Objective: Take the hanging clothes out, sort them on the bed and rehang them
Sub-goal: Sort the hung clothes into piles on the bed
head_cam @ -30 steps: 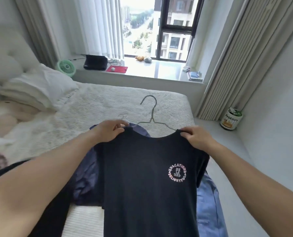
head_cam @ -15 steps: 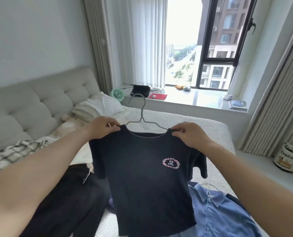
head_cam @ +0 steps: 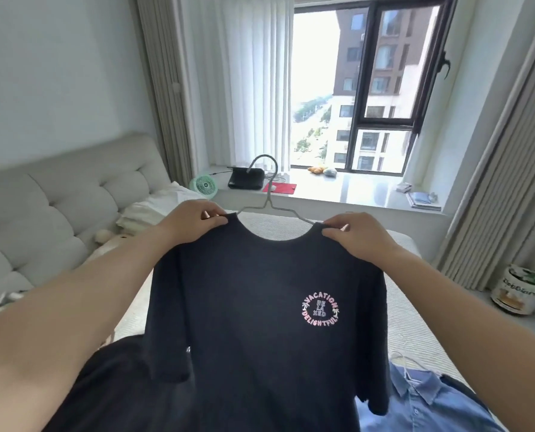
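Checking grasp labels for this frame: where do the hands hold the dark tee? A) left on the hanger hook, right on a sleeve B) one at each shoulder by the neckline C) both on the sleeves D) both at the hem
B: the left hand and right hand each pinch a shoulder of the tee beside the neckline, with the hanger hook sticking up free between them.

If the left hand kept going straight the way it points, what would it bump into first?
Probably the thin grey wire hanger just past its fingers; the left hand pinches the black printed T-shirt there. Beyond, likely the white windowsill, but depth is unclear.
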